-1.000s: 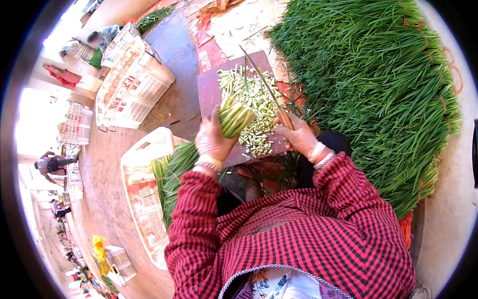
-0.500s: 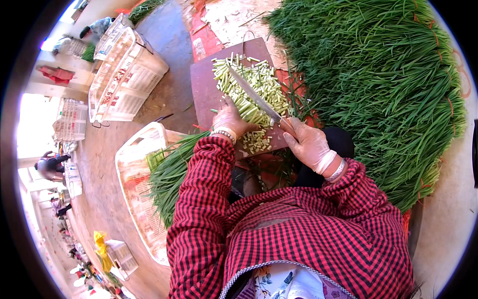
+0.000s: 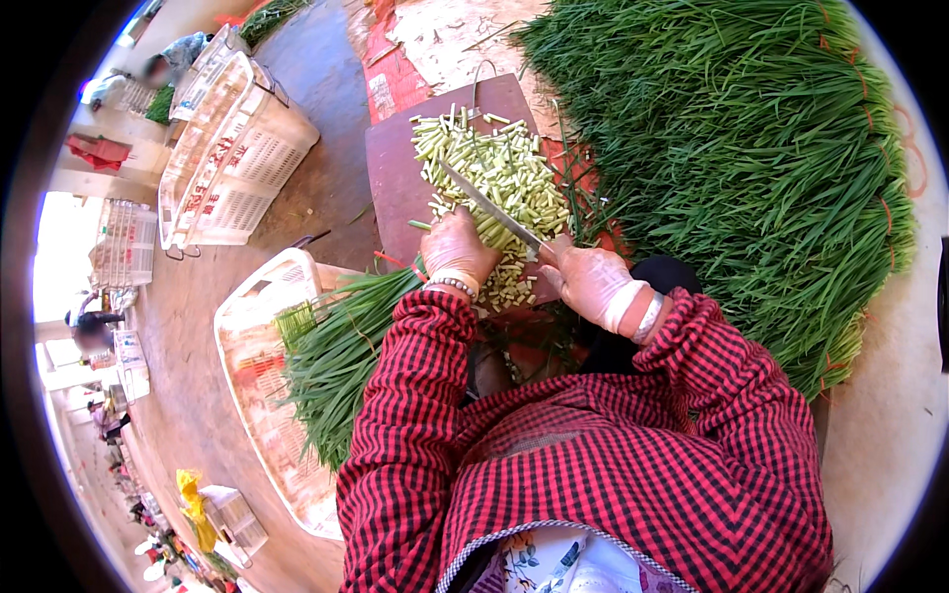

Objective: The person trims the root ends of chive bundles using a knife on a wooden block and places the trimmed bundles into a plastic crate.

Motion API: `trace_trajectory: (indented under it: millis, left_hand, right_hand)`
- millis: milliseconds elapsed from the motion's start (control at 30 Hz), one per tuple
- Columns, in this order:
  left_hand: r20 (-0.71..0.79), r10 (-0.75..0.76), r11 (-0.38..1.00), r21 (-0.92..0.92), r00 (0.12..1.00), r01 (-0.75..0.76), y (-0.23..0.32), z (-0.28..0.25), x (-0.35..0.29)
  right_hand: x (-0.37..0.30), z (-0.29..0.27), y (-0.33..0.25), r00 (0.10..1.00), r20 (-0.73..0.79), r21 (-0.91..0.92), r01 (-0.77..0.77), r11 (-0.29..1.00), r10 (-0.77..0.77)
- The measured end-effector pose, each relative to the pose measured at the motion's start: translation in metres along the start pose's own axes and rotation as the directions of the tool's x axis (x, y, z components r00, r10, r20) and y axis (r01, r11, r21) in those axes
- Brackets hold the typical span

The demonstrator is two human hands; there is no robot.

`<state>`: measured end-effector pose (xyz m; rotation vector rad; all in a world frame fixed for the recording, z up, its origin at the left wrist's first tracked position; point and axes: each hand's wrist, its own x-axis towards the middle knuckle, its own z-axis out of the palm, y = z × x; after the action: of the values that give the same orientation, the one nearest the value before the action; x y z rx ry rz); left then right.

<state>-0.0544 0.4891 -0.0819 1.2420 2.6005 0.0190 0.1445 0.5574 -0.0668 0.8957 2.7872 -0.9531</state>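
My left hand (image 3: 460, 249), in a thin see-through glove with a beaded bracelet at the wrist, is closed around a bundle of garlic chives (image 3: 341, 356). The bundle's leaves trail left under my forearm, and its stem ends lie on the reddish-brown cutting board (image 3: 395, 178). A long-bladed knife (image 3: 491, 208) is gripped by its handle in my gloved right hand (image 3: 593, 284). Its blade slants to the far left across the stems, close beside my left fingers. Cut pale-green stem pieces (image 3: 484, 148) cover much of the board. Whether the blade touches the stems is hard to tell.
A big pile of tied chives (image 3: 722, 168) fills the right side. At my left stands a white plastic basket (image 3: 247, 366), partly under the leaves. Stacked white crates (image 3: 237, 168) stand at the far left. Several people are in the background, one in dark clothes (image 3: 94, 326).
The knife has come nearer to me over the board, its tip lower in the picture. My left hand has shifted slightly nearer. The whole view has swung a little.
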Motion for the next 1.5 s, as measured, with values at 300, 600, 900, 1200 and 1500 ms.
trace_trajectory:
  millis: [300, 600, 900, 1200, 1500]
  left_hand:
    - [-0.015, 0.006, 1.000, -0.015, 1.000, -0.007, -0.003, 0.006, 0.007]
    - [0.051, -0.002, 1.000, -0.013, 0.999, 0.003, 0.000, 0.002, 0.006]
    - [0.039, 0.179, 0.982, -0.063, 0.983, -0.176, -0.051, 0.001, -0.019]
    - [-0.269, 0.528, 0.827, -0.055, 0.805, -0.560, -0.061, -0.146, -0.133]
    - [-0.322, 0.581, 0.802, 0.070, 0.748, -0.593, -0.041, -0.096, -0.173]
  right_hand:
    - [0.084, 0.029, -0.006, 0.985, 0.129, -0.006, -0.113, 0.994, 0.112]
    - [0.040, 0.063, 0.016, 0.994, 0.042, 0.065, -0.102, 0.993, 0.100]
    - [0.054, 0.075, 0.020, 0.996, -0.006, 0.005, -0.087, 0.996, 0.087]
    - [0.052, 0.025, 0.005, 0.985, 0.168, -0.116, -0.025, 0.993, 0.044]
    - [-0.009, 0.028, -0.035, 0.879, 0.344, 0.883, -0.422, -0.203, -0.331]
